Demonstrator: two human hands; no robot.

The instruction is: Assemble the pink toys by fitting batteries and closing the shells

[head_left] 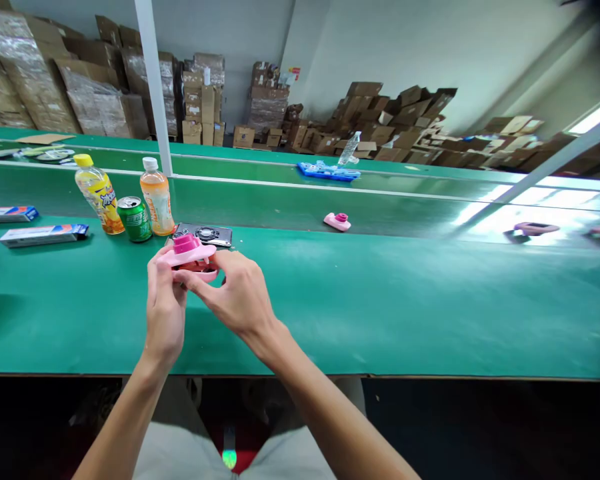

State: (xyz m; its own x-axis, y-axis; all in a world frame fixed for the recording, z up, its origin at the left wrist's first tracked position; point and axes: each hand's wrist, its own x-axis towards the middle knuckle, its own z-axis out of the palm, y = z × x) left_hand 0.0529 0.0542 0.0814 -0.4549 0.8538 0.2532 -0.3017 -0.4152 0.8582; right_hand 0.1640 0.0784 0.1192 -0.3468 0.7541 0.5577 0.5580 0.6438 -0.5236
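Above the green bench, my two hands hold a pink toy camera [186, 253] with a darker pink lens ring facing up. Its two shell halves gape apart on the near side, and reddish inner parts show in the gap. My left hand [164, 300] grips the left end between thumb and fingers. On the right end, my right hand [237, 290] has its thumb against the lower half and its fingers behind the shell. Just beyond the hands lies a dark phone-like device [215, 235] with a round part on it, partly covered by the toy.
Left of the hands stand a yellow-capped bottle [100, 197], a green can [135, 219] and an orange drink bottle [157, 199]. Slim boxes [45, 235] lie farther left. Pink camera parts [337, 221] sit along the belt [405, 220]. A blue tray [329, 171] is farther back.
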